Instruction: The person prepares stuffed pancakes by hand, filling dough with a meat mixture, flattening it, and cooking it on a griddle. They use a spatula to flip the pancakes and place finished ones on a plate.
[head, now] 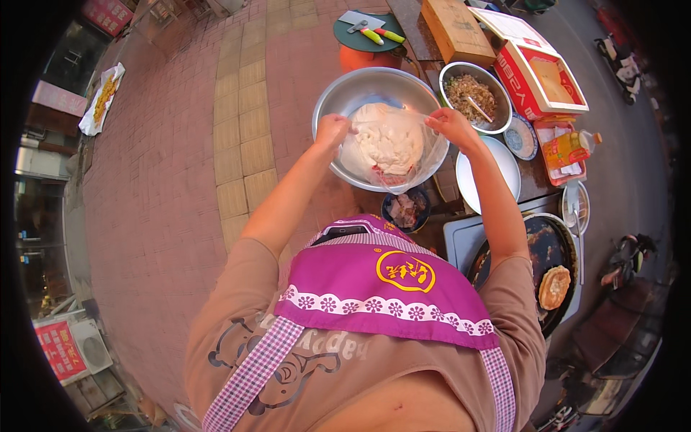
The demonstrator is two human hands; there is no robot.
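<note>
A large metal bowl [330,93] holds a mass of pale dough [384,141]. A clear plastic bag [432,156] with red print lies stretched over the dough's near part. My left hand [333,131] pinches the bag's edge at the bowl's left side. At the right side, my right hand [451,127] grips the bag's other edge between thumb and fingers. Just below the big bowl stands a small dark bowl with what looks like raw meat [405,209]. Right of my right hand is a metal bowl of chopped filling [471,97] with a white utensil in it.
A green board [345,42] with a cleaver and a green-handled tool stands beyond the bowl. To the right are a wooden box [458,32], a red-and-white foam box [518,81], a white plate [486,173], an oil bottle [564,150] and a round pan holding a browned flatbread [554,287].
</note>
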